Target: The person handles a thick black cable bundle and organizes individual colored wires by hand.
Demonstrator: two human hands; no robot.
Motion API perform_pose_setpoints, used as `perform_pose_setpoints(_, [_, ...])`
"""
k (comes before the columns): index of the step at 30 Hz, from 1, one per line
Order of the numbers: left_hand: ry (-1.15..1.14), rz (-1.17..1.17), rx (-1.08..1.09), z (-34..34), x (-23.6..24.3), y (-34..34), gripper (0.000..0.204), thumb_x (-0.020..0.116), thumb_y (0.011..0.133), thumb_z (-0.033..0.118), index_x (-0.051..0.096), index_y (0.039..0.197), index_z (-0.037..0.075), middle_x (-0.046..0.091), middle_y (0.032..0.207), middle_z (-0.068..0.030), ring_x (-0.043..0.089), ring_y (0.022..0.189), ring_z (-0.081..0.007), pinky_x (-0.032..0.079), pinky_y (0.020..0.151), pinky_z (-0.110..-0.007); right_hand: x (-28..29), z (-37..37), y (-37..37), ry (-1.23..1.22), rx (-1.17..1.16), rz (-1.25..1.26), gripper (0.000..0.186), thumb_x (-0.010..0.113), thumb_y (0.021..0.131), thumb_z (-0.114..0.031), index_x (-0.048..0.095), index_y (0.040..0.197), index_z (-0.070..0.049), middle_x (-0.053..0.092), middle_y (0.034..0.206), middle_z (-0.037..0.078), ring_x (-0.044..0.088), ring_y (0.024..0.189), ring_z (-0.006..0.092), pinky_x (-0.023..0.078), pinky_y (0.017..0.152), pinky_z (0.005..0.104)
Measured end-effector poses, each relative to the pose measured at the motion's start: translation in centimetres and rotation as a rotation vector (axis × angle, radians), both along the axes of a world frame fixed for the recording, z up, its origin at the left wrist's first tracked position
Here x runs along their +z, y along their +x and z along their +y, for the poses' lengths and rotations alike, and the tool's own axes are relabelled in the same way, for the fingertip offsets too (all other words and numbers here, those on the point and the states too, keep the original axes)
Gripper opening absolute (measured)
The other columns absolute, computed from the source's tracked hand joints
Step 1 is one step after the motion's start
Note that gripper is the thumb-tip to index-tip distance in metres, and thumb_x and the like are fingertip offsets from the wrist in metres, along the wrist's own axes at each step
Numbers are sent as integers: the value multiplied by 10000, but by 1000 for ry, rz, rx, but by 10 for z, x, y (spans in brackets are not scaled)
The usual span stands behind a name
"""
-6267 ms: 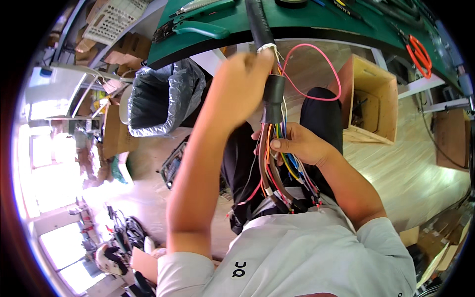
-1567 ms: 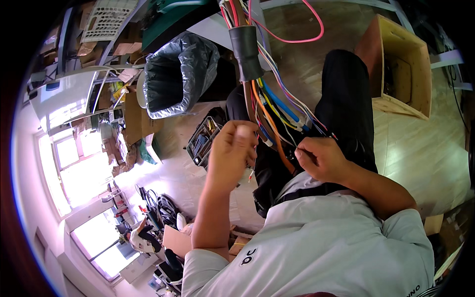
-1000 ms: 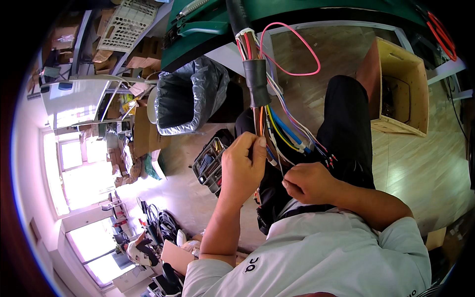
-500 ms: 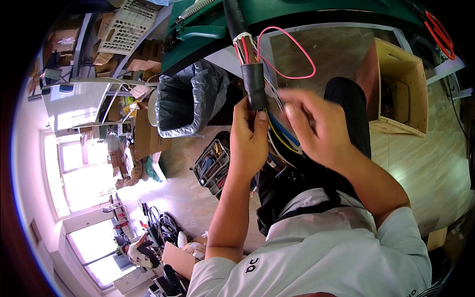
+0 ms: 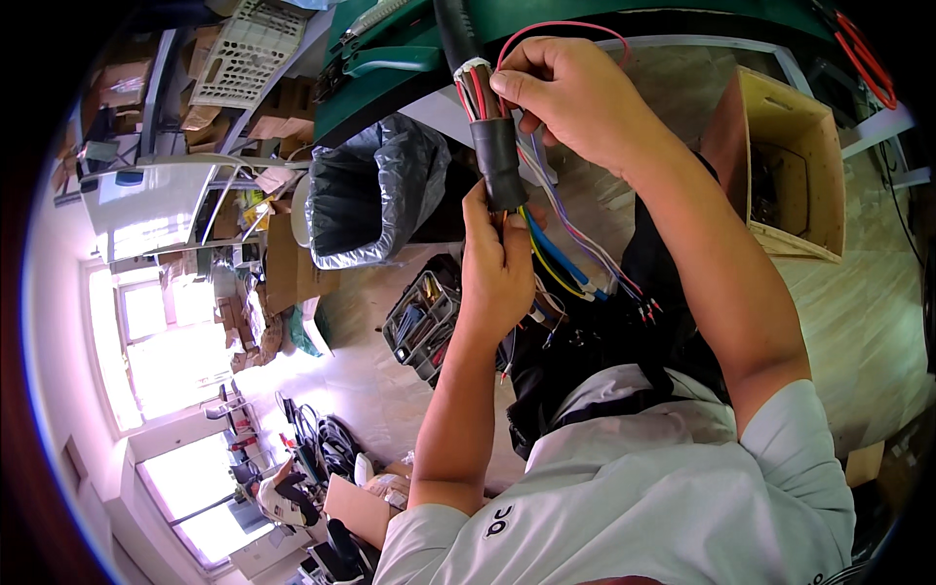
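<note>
Below the edge of the green bench (image 5: pixel 409 88), a thick bundle of wires (image 5: pixel 570 249) hangs down in front of the seated person, bound partway along by a black sleeve (image 5: pixel 499 161). The left hand (image 5: pixel 499 268) is closed around the bundle just under that sleeve, fingers wrapped on the coloured strands. The right hand (image 5: pixel 570 97) is higher up, beside the top of the sleeve, its fingertips pinched on a thin red wire (image 5: pixel 565 26) that loops up toward the bench. The two hands are apart, one above the other along the same bundle. Blue, yellow and purple strands fan out below the left hand and trail toward the person's lap. To the left stands a bin lined with a grey bag (image 5: pixel 375 195), and near it on the floor sits a small tray of tools (image 5: pixel 421 322). On the right, a wooden box (image 5: pixel 790 166) rests on the floor, just beside the person's raised right arm.
</note>
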State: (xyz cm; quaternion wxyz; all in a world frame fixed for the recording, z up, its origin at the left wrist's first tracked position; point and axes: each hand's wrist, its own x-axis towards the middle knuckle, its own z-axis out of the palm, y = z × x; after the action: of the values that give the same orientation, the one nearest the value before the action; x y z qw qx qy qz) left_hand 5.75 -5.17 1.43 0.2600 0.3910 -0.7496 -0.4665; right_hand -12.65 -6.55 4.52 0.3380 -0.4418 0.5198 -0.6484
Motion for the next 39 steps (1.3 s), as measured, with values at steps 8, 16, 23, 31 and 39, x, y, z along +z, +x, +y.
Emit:
perform_pose_setpoints(8, [21, 9, -37, -1, 3, 1, 311, 383, 990, 49, 334, 1290, -21, 582, 961, -110, 587, 893, -166, 485, 826, -316, -5, 2, -10, 136, 177, 80, 197, 636, 891, -172, 656, 823, 12, 599, 625, 34, 511, 500, 92, 404, 475, 261])
perform_pose_setpoints(16, [20, 3, -51, -4, -1, 3, 318, 384, 986, 43, 327, 1293, -17, 575, 964, -111, 585, 894, -168, 485, 826, -318, -1, 2, -11, 101, 176, 33, 144, 649, 884, -122, 650, 825, 9, 588, 661, 19, 530, 583, 81, 431, 537, 252])
perform_pose_setpoints(23, [32, 7, -52, -5, -1, 2, 321, 384, 989, 42, 314, 1296, -19, 572, 965, -111, 580, 904, -165, 481, 834, -317, 0, 2, -18, 123, 259, 98, 151, 646, 905, -158, 655, 851, -17, 586, 690, -4, 530, 608, 66, 427, 539, 230])
perform_pose_setpoints(31, [33, 6, -52, -4, -2, 2, 291, 388, 999, 59, 318, 1269, -21, 571, 966, -110, 579, 896, -166, 482, 836, -321, -11, -3, -17, 109, 266, 34, 131, 631, 925, -167, 642, 907, -38, 557, 711, -33, 491, 606, 36, 391, 518, 203])
perform_pose_setpoints(39, [22, -9, -48, -4, -1, 1, 282, 391, 991, 53, 317, 1253, -19, 575, 958, -110, 581, 896, -165, 483, 831, -321, -4, -2, -22, 140, 293, 58, 142, 649, 863, -152, 669, 829, -16, 547, 646, -9, 484, 564, 69, 394, 513, 235])
